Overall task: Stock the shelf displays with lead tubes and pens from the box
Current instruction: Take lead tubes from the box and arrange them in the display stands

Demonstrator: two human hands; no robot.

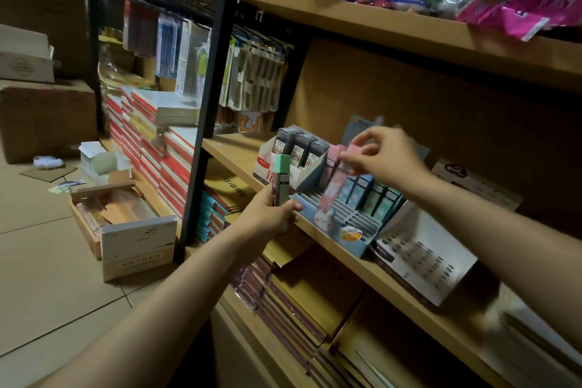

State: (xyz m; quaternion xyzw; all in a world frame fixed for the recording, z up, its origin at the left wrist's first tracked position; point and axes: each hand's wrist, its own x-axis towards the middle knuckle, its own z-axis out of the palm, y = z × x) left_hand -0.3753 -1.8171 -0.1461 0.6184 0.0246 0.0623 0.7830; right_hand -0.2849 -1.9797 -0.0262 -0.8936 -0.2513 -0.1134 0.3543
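display tray (333, 231) on shelf (393, 271), open box (126, 224) on floor left

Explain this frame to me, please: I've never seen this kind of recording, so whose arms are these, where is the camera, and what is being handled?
There is no machine here. A person wears one wide-angle camera on the head, looking forward and down, so both bare arms reach in from below. The left hand grips a green-capped lead tube upright in front of the wooden shelf. The right hand pinches the cap of a pink lead tube over the blue slotted display, which already holds some tubes at the back. Beside it stand a white display of dark tubes and another display with holes. An open box lies on the floor.
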